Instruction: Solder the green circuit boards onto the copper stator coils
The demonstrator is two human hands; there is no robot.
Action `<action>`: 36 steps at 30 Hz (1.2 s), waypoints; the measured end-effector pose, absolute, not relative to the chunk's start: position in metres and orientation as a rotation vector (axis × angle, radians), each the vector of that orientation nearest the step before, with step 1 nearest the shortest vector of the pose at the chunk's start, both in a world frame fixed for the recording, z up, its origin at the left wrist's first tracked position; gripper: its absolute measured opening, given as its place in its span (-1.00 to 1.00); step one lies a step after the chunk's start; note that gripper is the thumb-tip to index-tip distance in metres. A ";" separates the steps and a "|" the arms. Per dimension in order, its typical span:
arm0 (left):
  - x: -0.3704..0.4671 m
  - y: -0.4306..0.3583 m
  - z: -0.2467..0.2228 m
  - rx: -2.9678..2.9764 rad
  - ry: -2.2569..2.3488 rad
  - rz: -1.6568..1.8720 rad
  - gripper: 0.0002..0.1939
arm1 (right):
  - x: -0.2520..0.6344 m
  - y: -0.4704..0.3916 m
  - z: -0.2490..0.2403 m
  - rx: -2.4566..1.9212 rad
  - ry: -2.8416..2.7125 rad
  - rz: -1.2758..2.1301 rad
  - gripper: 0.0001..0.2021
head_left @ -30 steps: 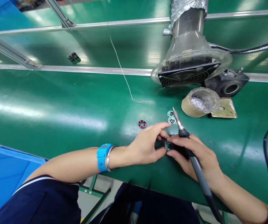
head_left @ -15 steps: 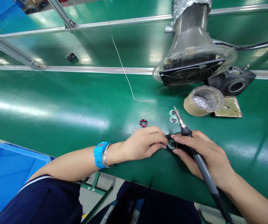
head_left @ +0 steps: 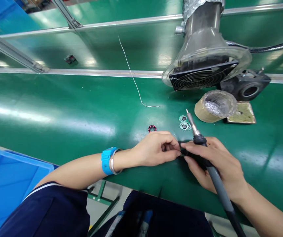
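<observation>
My left hand [head_left: 156,148], with a blue band and a silver bracelet at the wrist, pinches the left side of a small dark part [head_left: 183,151] with a round board on it. My right hand [head_left: 218,164] is closed round a soldering iron [head_left: 216,179], its tip pointing up and away, while thumb and finger touch the same part from the right. Fingers cover much of the part. Just beyond the left hand lies a red and black ring [head_left: 152,128], partly hidden. Small green round boards [head_left: 185,126] lie beyond the part, near the iron's tip.
A fume extractor hood [head_left: 205,62] hangs at the back right. Below it stand a tan cup [head_left: 205,110], a sponge tray [head_left: 242,113] and a black holder [head_left: 251,89]. Thin solder wire [head_left: 134,80] crosses the green table [head_left: 69,102]. A blue bin [head_left: 10,184] is at lower left.
My left hand has shifted slightly right and now covers more of the small part. The iron has moved slightly right and its tip a little up.
</observation>
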State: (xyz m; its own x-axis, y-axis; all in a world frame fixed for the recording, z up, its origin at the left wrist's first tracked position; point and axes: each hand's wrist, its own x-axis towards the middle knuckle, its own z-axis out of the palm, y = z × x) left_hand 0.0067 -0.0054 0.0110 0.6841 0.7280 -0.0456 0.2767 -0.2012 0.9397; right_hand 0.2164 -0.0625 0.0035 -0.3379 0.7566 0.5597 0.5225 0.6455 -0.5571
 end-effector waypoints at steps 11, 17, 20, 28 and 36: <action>0.001 -0.001 0.010 1.871 0.775 0.479 -0.94 | 0.215 -0.069 -0.001 -0.971 -2.085 0.298 -0.53; 0.000 -0.002 0.007 1.906 0.753 0.523 -0.94 | 0.223 -0.075 0.010 -1.050 -2.068 0.249 -0.38; -0.001 -0.002 0.006 1.913 0.768 0.520 -0.95 | 0.228 -0.085 0.021 -1.116 -1.991 0.198 -0.33; 0.000 -0.005 -0.001 1.969 0.773 0.604 -0.96 | 0.230 -0.087 0.053 -1.051 -2.102 0.311 -0.68; 0.000 -0.008 -0.004 2.102 0.746 0.680 -0.92 | 0.222 -0.090 0.045 -1.108 -2.045 0.317 -0.72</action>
